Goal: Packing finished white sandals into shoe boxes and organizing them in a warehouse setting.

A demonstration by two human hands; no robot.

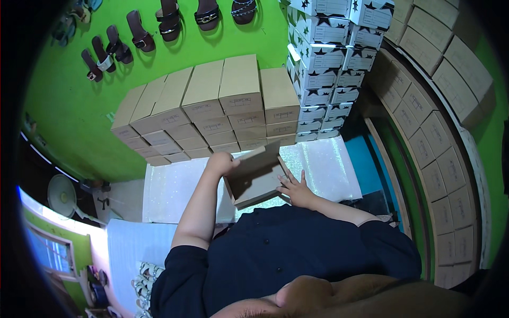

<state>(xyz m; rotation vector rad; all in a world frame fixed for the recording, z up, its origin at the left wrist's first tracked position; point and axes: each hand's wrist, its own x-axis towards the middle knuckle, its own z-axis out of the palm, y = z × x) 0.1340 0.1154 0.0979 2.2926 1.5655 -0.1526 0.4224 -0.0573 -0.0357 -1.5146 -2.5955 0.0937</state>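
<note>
An open brown cardboard box (258, 200) is before me over the white sparkly table surface, tilted so its bare inside shows. Its flaps stand up at the far side. My left hand (222, 164) is closed at the box's left far corner, fingers curled round the flap and partly hidden behind it. Against the right wall lies my right hand (298, 192), its fingers spread and touching the edge.
Stacked brown boxes (241, 103) and white star-patterned boxes (321, 77) line the table's far side. Shelves of brown boxes (419, 103) rise at right. Sandals (207, 16) hang on the green wall. A fan (62, 196) and more footwear (146, 283) are at left.
</note>
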